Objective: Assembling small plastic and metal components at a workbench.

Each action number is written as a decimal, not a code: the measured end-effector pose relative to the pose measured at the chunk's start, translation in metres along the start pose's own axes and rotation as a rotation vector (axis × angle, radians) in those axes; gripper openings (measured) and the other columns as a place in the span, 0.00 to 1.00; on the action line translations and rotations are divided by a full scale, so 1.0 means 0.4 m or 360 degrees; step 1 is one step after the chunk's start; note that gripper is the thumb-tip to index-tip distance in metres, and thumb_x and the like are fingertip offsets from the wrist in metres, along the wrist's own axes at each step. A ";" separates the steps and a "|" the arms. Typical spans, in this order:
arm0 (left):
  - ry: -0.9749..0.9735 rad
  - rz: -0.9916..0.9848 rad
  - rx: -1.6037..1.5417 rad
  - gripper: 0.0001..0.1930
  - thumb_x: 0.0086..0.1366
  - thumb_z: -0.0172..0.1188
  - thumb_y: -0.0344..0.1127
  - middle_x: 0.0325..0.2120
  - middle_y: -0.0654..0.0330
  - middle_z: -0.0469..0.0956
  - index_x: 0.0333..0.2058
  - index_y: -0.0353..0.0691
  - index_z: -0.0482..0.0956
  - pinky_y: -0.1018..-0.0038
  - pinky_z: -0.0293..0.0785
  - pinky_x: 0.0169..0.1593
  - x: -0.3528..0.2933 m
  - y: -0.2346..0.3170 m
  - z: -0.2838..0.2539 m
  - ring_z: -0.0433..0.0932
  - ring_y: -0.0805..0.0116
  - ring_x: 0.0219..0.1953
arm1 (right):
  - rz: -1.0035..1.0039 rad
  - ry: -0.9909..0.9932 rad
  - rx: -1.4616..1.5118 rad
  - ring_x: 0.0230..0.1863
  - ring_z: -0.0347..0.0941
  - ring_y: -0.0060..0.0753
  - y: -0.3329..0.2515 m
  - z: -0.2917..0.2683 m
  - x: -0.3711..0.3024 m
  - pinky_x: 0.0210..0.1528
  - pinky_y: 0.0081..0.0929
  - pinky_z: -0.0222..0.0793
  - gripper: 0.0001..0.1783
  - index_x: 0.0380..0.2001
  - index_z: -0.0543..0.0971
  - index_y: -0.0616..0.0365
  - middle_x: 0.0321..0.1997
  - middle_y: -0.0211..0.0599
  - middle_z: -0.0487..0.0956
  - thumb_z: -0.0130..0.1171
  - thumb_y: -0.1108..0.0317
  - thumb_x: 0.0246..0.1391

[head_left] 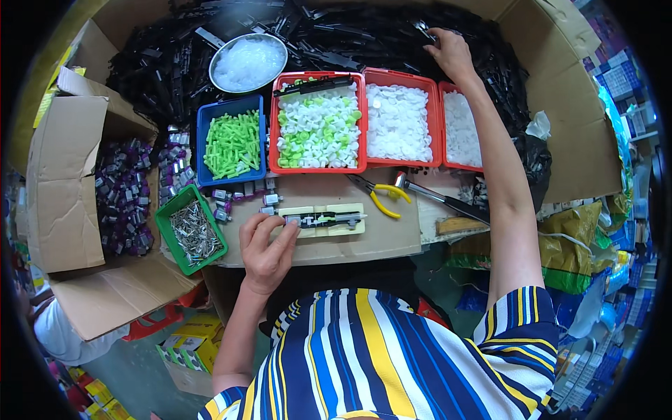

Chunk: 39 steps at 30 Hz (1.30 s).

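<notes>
**Left hand [264, 253] at the cream fixture [355, 229], right hand [451, 54] at the black heap [168, 70]**

From my remote seat I see that heap of slim parts spread along the worktable's [392, 241] far edge. At its left edge stands an open cardboard box [66, 182] of silver-and-purple pieces [126, 196]. The right forearm blocks part of my view. A hammer [444, 198] and yellow-handled pliers [388, 199] lie right of the fixture.

The fixture sits by the near edge, carrying a black assembly [325, 219]. The left thumb and forefinger bend together at its left end; I can't tell whether they pinch it. The right fingers curl beside a shiny metal piece [421, 26]; their grip is unclear to me.

One red bin [362, 129] holds green and white pieces, the next [437, 129] white discs, the third [462, 167], half hidden, whitish pieces. The blue bin [202, 150] has green sticks, the round bowl [245, 92] translucent bits, the green bin [168, 231] metal pins.
</notes>
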<state>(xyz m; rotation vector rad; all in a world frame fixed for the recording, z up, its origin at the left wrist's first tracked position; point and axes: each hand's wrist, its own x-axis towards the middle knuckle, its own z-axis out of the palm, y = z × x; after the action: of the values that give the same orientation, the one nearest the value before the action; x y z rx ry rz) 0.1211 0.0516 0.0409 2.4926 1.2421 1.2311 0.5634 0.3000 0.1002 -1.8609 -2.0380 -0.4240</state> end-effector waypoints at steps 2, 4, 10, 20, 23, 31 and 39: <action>0.0055 0.0031 -0.0002 0.15 0.48 0.72 0.23 0.35 0.60 0.77 0.37 0.41 0.85 0.65 0.72 0.45 0.013 0.006 0.001 0.74 0.56 0.42 | 0.0152 0.0179 0.0225 0.31 0.80 0.41 0.003 -0.024 -0.022 0.42 0.33 0.77 0.19 0.47 0.82 0.58 0.29 0.42 0.82 0.68 0.66 0.52; 0.0074 0.0052 0.0005 0.15 0.48 0.72 0.23 0.35 0.59 0.77 0.37 0.41 0.85 0.65 0.72 0.45 0.026 0.014 0.002 0.74 0.56 0.42 | 0.0121 0.0210 0.0166 0.30 0.79 0.37 0.014 -0.058 -0.043 0.41 0.31 0.77 0.19 0.48 0.82 0.58 0.29 0.40 0.82 0.69 0.65 0.52; 0.0117 0.0071 -0.0024 0.15 0.49 0.71 0.23 0.34 0.59 0.78 0.38 0.40 0.85 0.65 0.72 0.45 0.069 0.021 0.000 0.74 0.55 0.42 | 0.0296 0.0217 0.0394 0.29 0.78 0.25 -0.007 -0.156 -0.073 0.35 0.24 0.75 0.16 0.46 0.83 0.59 0.29 0.35 0.83 0.67 0.66 0.55; 0.0247 -0.1171 -0.1398 0.16 0.64 0.62 0.24 0.37 0.59 0.80 0.51 0.32 0.79 0.81 0.71 0.35 0.165 0.039 0.002 0.77 0.74 0.32 | -0.0278 0.0102 0.1170 0.30 0.75 0.18 -0.300 -0.252 -0.184 0.34 0.15 0.71 0.08 0.37 0.83 0.62 0.31 0.31 0.83 0.66 0.71 0.55; 0.0197 -0.1412 -0.2087 0.24 0.71 0.58 0.38 0.33 0.60 0.79 0.61 0.31 0.69 0.85 0.67 0.31 0.208 0.015 -0.002 0.77 0.77 0.31 | -0.0567 0.0145 0.1156 0.30 0.77 0.26 -0.417 -0.283 -0.250 0.32 0.22 0.73 0.08 0.35 0.82 0.61 0.31 0.36 0.82 0.68 0.77 0.50; 0.0204 -0.1473 -0.2354 0.12 0.70 0.57 0.34 0.29 0.60 0.80 0.47 0.34 0.78 0.81 0.69 0.29 0.187 -0.035 -0.023 0.78 0.75 0.27 | -0.1293 0.0453 0.0644 0.33 0.78 0.37 -0.527 -0.286 -0.362 0.37 0.30 0.74 0.15 0.37 0.82 0.63 0.32 0.39 0.80 0.72 0.71 0.44; 0.0021 -0.0988 -0.1970 0.12 0.66 0.61 0.26 0.34 0.59 0.81 0.48 0.31 0.77 0.83 0.76 0.35 0.122 0.015 -0.020 0.80 0.77 0.33 | -0.0541 -0.0433 0.1317 0.36 0.79 0.37 -0.531 -0.281 -0.419 0.38 0.30 0.74 0.18 0.43 0.81 0.63 0.37 0.41 0.80 0.71 0.69 0.49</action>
<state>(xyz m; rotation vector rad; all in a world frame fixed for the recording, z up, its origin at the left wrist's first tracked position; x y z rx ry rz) 0.1361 0.0798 0.0789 1.1111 0.7311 1.2306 0.3709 0.0808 0.1287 -1.1112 -2.2096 0.5601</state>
